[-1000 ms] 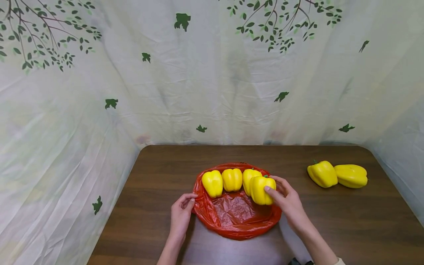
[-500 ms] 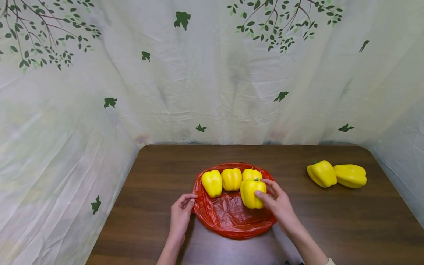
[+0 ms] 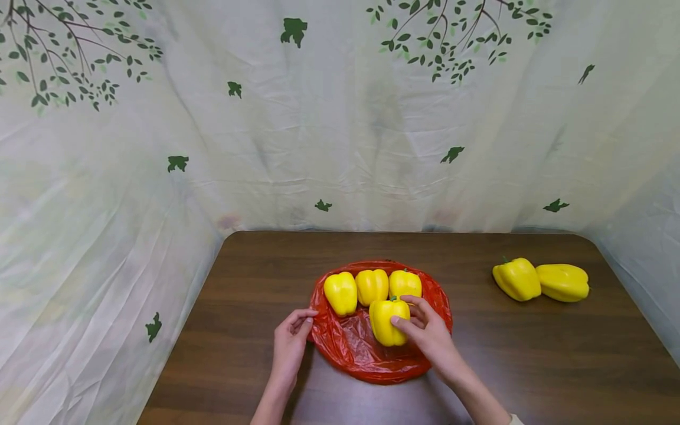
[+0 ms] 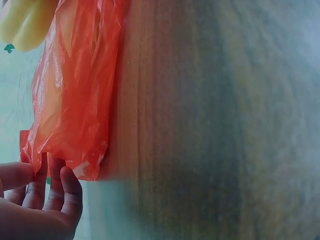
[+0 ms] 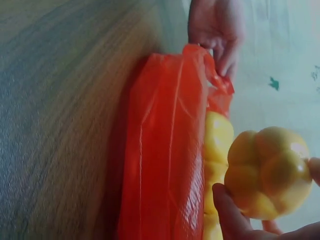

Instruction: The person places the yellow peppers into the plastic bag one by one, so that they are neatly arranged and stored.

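Your left hand [image 3: 288, 343] pinches the red bag [image 3: 347, 348] at nine o'clock | your right hand [image 3: 430, 339] grasps a yellow pepper [image 3: 383, 324] above its middle | three peppers [image 3: 372, 287] inside, ten to one o'clock

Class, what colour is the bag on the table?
The bag is red; the head view shows it best.

In the head view we are looking forward and down, from farther off, over the tabletop [image 3: 255, 265] and the curtain [image 3: 340, 130]. In the left wrist view we are peering close along the left hand [image 4: 45, 202] at the red bag [image 4: 77, 95]; in the right wrist view, also near, we are facing across the red bag. All three views are sharing that hand and bag.
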A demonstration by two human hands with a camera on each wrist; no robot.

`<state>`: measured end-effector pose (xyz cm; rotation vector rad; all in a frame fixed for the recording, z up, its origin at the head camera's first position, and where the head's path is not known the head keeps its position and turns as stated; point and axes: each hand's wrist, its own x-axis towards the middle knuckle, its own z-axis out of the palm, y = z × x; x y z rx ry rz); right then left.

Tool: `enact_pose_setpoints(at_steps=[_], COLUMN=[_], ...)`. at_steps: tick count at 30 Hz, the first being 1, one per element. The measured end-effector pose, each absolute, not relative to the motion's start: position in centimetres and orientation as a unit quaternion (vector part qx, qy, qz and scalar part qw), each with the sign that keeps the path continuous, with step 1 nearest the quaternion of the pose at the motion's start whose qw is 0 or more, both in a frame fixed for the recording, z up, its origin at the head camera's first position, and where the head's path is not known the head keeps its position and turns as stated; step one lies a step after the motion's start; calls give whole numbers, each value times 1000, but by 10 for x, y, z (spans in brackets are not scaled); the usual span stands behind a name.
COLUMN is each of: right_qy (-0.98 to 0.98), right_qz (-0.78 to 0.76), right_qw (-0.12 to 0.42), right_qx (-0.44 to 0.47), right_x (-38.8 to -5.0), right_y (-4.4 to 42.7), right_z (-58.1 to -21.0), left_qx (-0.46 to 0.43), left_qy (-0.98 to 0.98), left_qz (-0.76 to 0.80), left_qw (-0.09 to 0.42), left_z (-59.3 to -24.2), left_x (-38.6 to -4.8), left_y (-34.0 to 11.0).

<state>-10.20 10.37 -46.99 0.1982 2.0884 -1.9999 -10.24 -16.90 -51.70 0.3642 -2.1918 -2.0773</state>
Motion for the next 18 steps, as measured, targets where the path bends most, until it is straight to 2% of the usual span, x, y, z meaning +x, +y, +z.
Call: enact_pose_setpoints(at_steps=[9, 18], right_qy=[728, 738], right_qz=[-671, -656], right_qw=[133, 156], right_qx=[44, 15], right_x=[-100, -102], right_y=[91, 82], right_z=[-473, -483], left_qx=[109, 120], left_qy=[-720, -719], left_qz=[-681, -682], left_qw=[69, 53], left_z=[-515, -512], left_x=[-102, -100], left_y=[-167, -168])
